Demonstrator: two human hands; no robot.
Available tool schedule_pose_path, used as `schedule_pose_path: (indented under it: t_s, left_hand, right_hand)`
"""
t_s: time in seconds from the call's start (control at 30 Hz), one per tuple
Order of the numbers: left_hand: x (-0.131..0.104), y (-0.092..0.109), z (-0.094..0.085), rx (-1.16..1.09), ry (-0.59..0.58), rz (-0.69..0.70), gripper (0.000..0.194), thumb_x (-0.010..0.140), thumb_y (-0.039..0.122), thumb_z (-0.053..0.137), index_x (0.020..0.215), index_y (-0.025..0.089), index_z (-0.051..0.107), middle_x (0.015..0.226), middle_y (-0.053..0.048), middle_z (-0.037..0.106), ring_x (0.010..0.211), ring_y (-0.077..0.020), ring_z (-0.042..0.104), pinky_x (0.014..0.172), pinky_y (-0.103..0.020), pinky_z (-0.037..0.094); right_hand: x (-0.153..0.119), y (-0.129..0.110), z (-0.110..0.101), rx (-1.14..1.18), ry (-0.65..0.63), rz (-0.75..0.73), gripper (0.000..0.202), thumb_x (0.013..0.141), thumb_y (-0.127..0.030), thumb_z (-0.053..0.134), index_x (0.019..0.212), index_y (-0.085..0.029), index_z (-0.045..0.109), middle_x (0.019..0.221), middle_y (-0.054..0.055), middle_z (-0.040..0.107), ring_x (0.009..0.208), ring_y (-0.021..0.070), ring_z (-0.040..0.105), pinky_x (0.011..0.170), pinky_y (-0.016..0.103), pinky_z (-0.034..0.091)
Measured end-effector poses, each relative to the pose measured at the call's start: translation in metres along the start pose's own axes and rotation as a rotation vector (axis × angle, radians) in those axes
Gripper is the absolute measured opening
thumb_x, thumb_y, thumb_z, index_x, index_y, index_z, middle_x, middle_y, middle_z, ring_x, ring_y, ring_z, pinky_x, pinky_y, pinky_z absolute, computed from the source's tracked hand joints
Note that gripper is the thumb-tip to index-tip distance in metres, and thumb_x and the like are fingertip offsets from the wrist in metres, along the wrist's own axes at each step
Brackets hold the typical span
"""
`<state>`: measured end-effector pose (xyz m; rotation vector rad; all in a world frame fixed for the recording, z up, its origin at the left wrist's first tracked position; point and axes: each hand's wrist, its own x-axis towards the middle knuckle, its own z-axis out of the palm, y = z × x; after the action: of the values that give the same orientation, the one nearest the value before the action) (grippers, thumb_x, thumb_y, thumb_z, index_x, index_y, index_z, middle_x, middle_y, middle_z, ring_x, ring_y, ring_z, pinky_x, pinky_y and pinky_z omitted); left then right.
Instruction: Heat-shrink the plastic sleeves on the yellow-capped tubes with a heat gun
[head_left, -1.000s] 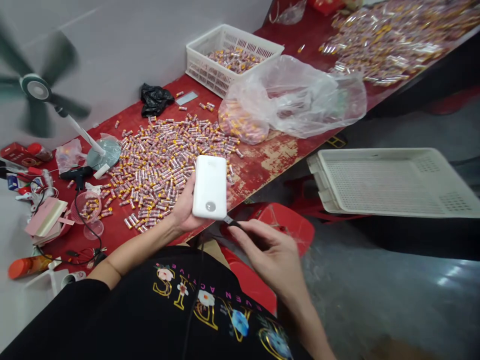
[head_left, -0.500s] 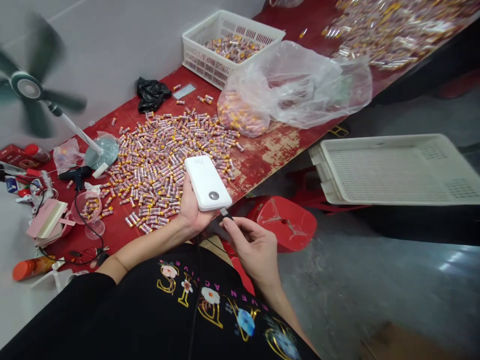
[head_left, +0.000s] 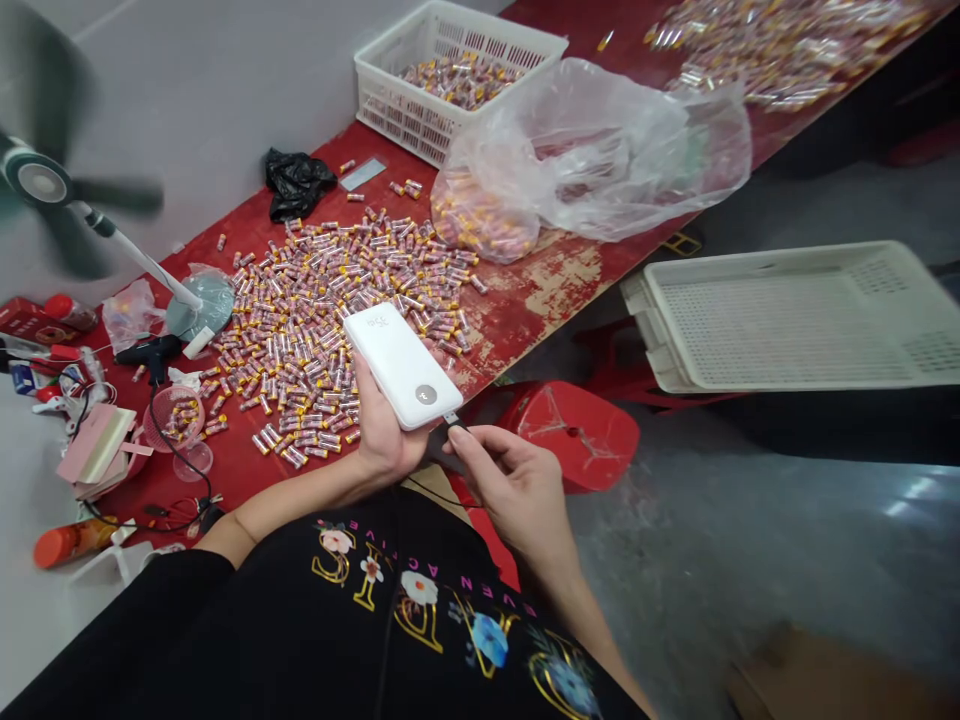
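A white power bank [head_left: 397,362] with a small round display lies tilted in my left hand [head_left: 386,430], whose palm and fingers support it from below. My right hand [head_left: 517,490] pinches the black USB plug [head_left: 453,424] of a cable between thumb and fingers. The plug's metal end meets the near edge of the power bank; how far it sits in the port I cannot tell. Beyond the hands, a wide heap of small clear tubes with yellow caps [head_left: 322,300] covers part of the red table [head_left: 517,330].
A fan [head_left: 45,185] with blurred blades stands at the left. Behind the heap are a white crate [head_left: 405,115], a clear plastic bag [head_left: 600,160] and a black bag [head_left: 296,185]. To the right are a red stool [head_left: 577,440] and a white tray [head_left: 795,310].
The plug in my right hand has come up against the power bank's edge. The power bank has tilted slightly, and the view has shifted a little.
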<state>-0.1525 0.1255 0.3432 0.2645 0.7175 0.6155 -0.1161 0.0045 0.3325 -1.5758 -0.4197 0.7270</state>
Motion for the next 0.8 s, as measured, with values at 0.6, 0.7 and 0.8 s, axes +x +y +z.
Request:
schedule_pose_path:
  t_s: [0.6,0.7,0.8]
  left_hand:
    - [-0.014,-0.004,0.008,0.061,-0.024,0.032,0.078,0.105,0.065,0.015,0.130,0.012,0.067,0.117,-0.016,0.076,0.104,-0.0246,0.074,0.094,-0.038,0.059]
    - [-0.011,-0.005,0.008,0.103,-0.012,0.028,0.080,0.103,0.069,0.018,0.130,0.012,0.067,0.116,-0.017,0.076,0.105,-0.0264,0.074,0.092,-0.039,0.059]
    - [-0.009,-0.008,0.007,0.133,0.000,0.053,0.084,0.100,0.075,0.020,0.130,0.012,0.066,0.111,-0.017,0.077,0.102,-0.0269,0.074,0.089,-0.039,0.059]
  right_hand:
    - [-0.005,-0.026,-0.021,-0.059,-0.283,0.185,0.057,0.082,-0.073,0.066,0.073,-0.017,0.060,0.053,-0.005,0.037,0.044,0.0065,0.027,0.040,0.022,0.019]
    - [0.000,-0.026,-0.024,-0.042,-0.359,0.197,0.059,0.081,-0.076,0.065,0.073,-0.019,0.056,0.053,-0.006,0.035,0.044,0.0063,0.023,0.041,0.022,0.017]
    - [0.003,-0.023,-0.025,-0.110,-0.345,0.146,0.056,0.087,-0.074,0.057,0.075,-0.020,0.055,0.053,-0.006,0.035,0.046,0.0081,0.026,0.044,0.024,0.023]
